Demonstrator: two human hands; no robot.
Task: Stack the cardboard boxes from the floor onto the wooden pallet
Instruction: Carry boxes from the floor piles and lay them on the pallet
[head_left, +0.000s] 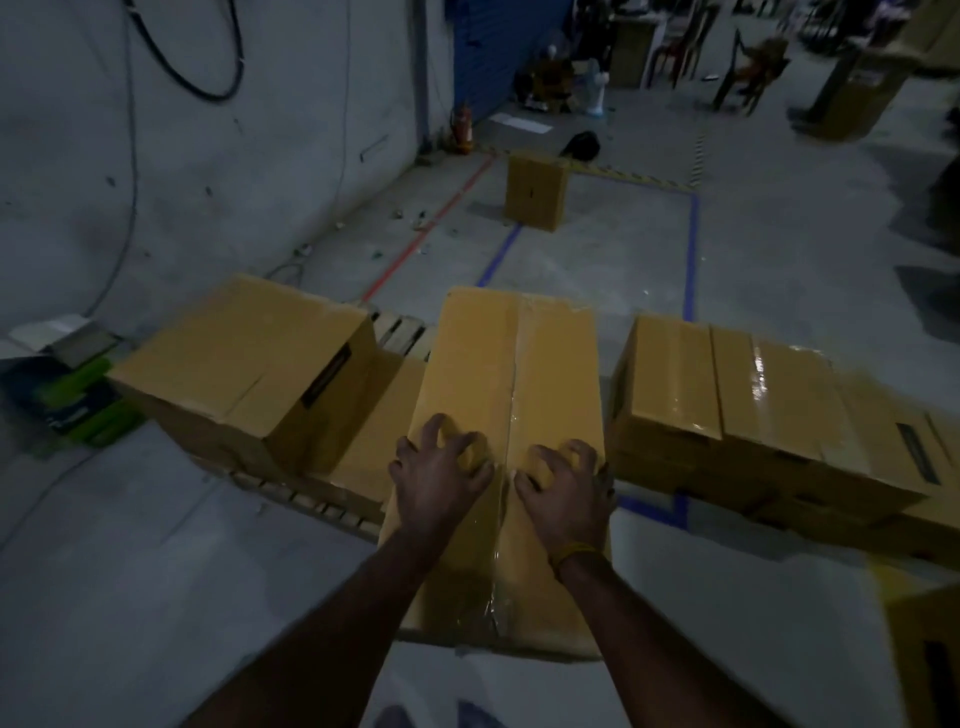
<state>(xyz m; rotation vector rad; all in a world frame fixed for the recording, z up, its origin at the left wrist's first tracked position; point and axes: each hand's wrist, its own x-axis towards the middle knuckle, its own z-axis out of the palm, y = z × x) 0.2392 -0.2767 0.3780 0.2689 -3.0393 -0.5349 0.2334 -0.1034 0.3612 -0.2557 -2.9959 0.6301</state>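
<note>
Hands (left (439, 475), right (563, 491)) rest clawed atop the long box (511, 374).

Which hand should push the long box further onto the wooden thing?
Probably both together. The left hand and right hand rest evenly on top of the long box, either side of its taped seam. The pallet lies slightly leftward, so the right hand may steer more.
</note>
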